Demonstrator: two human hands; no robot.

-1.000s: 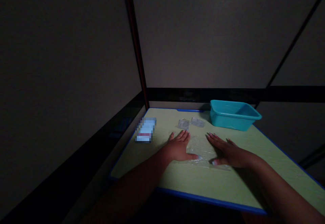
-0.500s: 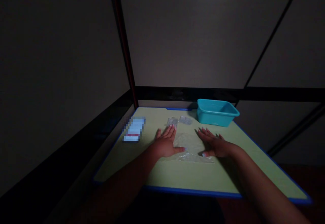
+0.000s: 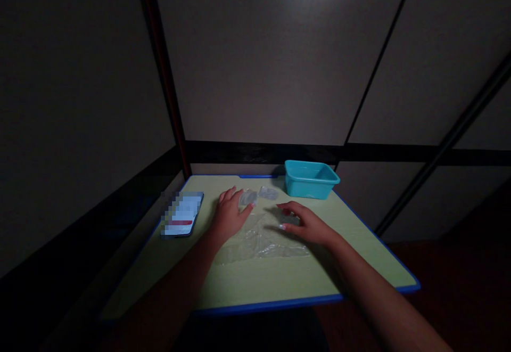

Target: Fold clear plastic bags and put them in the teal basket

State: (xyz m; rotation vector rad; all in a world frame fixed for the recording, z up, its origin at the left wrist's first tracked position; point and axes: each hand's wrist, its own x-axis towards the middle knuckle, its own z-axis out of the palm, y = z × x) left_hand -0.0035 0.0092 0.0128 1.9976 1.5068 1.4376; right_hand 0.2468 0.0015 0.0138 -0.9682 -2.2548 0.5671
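Observation:
A thin clear plastic sheet or bag (image 3: 259, 243) lies spread and wrinkled on the light-green table. My left hand (image 3: 230, 214), fingers apart, is at its upper left, beside a small folded clear plastic piece (image 3: 248, 198). Another small folded plastic piece (image 3: 269, 193) lies to the right of that one. Above the sheet's right part is my right hand (image 3: 305, 223), its fingers bent and apart, with nothing in it and a shadow beneath.
A turquoise plastic basket (image 3: 310, 180) stands at the table's back right. A phone with a lit screen (image 3: 184, 214) lies at the left edge. The table (image 3: 255, 285) has a blue rim; dark panelled walls rise behind and to the left.
Both hands were flatter on the plastic sheet; now their fingers are more bent and the right hand looks lifted. The view has turned to the right, shifting everything left in the picture.

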